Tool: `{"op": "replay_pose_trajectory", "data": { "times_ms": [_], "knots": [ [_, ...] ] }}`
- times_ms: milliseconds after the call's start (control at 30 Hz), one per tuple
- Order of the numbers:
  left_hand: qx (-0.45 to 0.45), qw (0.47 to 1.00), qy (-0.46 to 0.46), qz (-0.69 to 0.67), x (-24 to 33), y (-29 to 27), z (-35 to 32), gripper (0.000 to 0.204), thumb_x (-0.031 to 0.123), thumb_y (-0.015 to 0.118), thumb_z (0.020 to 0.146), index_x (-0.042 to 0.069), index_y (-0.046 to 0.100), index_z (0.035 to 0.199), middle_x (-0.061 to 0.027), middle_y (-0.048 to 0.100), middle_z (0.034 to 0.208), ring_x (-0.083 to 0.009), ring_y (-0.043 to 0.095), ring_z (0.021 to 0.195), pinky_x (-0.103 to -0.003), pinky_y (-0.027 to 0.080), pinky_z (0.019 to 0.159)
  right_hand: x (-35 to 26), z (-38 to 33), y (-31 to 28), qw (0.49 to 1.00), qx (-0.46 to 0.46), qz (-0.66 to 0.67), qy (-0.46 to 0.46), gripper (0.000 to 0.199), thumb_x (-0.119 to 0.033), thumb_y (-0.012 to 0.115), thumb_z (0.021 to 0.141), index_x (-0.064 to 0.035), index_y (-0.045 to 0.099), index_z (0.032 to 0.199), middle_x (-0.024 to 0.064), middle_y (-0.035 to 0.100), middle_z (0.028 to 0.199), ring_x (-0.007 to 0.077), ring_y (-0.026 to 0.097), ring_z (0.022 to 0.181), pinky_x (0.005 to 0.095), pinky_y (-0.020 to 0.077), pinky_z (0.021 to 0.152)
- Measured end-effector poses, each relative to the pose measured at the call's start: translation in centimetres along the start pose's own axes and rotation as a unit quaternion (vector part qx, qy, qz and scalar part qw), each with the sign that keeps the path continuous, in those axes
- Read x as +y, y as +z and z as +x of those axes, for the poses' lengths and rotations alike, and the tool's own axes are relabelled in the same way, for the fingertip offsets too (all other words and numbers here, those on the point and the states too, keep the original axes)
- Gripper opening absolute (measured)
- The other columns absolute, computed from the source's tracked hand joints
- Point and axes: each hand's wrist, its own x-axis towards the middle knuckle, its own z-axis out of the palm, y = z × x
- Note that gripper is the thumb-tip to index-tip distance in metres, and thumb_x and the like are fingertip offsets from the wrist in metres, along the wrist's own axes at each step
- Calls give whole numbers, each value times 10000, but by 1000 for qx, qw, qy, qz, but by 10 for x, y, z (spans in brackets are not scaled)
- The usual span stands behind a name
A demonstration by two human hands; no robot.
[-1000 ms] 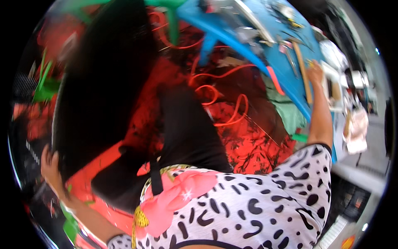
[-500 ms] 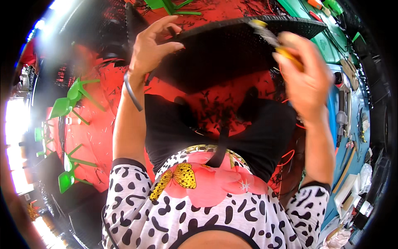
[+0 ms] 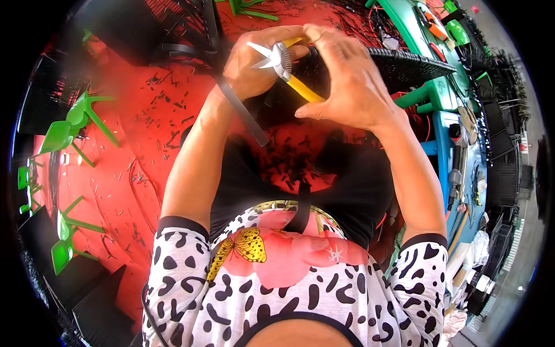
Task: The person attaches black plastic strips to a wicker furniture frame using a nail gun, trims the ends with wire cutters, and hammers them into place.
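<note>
My right hand [image 3: 352, 81] holds a pair of spring-loaded shears [image 3: 299, 87] with yellow handles. Its thumb lies along the lower handle and its fingers reach over the upper one. The silver blades stand apart, pointing left over the back of my left hand [image 3: 251, 66]. My left hand is curled, its fingertips close to the right fingers; what it grips is hidden. A flat dark strip [image 3: 245, 115] crosses the left wrist and hangs toward my lap. Behind both hands is a black woven panel [image 3: 410, 58], its rim showing at the right.
Cut black scraps [image 3: 165, 98] litter the red floor covering [image 3: 115, 191]. Green stools [image 3: 75, 124] lie at the left. Dark strips [image 3: 211, 34] hang beyond my left hand. At the right, a green table [image 3: 445, 81] and a blue one [image 3: 445, 130] carry tools.
The shears have swung left and down, from the panel's rim to over my left hand. My left hand has moved right and turned, its finger gap closing. The view has shifted too.
</note>
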Motion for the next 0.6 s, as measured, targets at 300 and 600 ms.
{"op": "replay_pose_trajectory", "data": {
  "times_ms": [300, 600],
  "knots": [
    [98, 982, -28, 159, 25, 3, -1, 370, -29, 582, 723, -27, 541, 1090, -205, 623, 953, -357, 609, 874, -379, 491, 736, 41, -3, -30, 995, -71, -64, 30, 571, -147, 743, 601, -61, 564, 1135, 104, 555, 963, 287, 552, 919, 362, 453, 812],
    [96, 985, -48, 136, 24, 7, -11, 418, -99, 469, 742, -45, 483, 1156, -183, 627, 907, -295, 629, 793, -334, 489, 692, 45, -3, -45, 982, -175, -67, 32, 555, -146, 731, 598, -62, 573, 1123, 90, 498, 884, 267, 515, 885, 361, 435, 787]
  ]
}}
